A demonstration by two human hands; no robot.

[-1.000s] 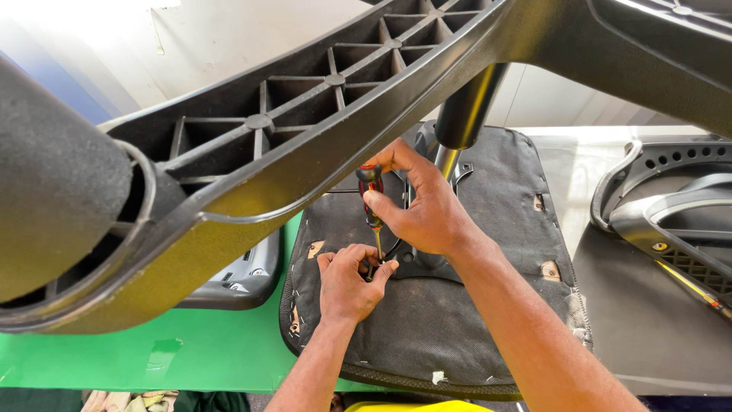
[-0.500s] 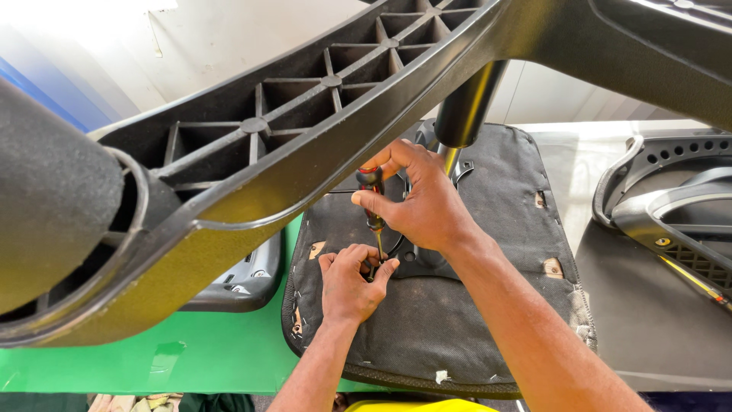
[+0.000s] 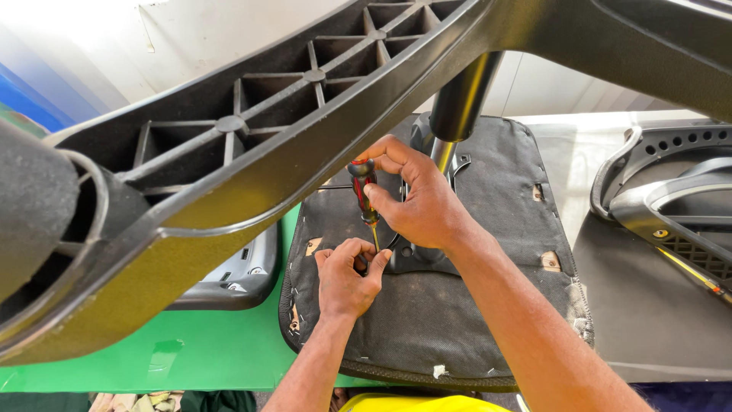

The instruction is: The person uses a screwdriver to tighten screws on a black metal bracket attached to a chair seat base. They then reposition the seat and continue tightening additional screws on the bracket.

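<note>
Head camera looks down on two bare hands working at the middle of an upturned office chair seat (image 3: 450, 320). The right hand (image 3: 415, 202) is wrapped around the red and black handle of a screwdriver (image 3: 364, 191), fingers curled firmly about it. The tool stands close to upright, its long axis running from the handle at the top down to a thin yellowish shaft whose tip drops toward the seat underside. The left hand (image 3: 347, 278) sits just below and toward the person, fingers pinched together around the lower end of the shaft, steadying the tip; whether it also pinches a screw cannot be told, since the fingers cover that spot. So the left hand is the one nearer the point of contact, and the right is above it on the handle.

Touching the left fingertips on the far side is the dark metal mounting plate (image 3: 415, 255) fixed to the seat, and from it a black gas cylinder column (image 3: 461, 99) rises toward the camera. Across the top of the view sweeps a ribbed black plastic leg of the chair base (image 3: 305, 99), ending at the left in a dark caster wheel (image 3: 34, 206). The seat lies on a green table (image 3: 152, 351). A grey plastic tray (image 3: 229, 282) rests to the left, and black chair parts (image 3: 671, 198) lie to the right.
</note>
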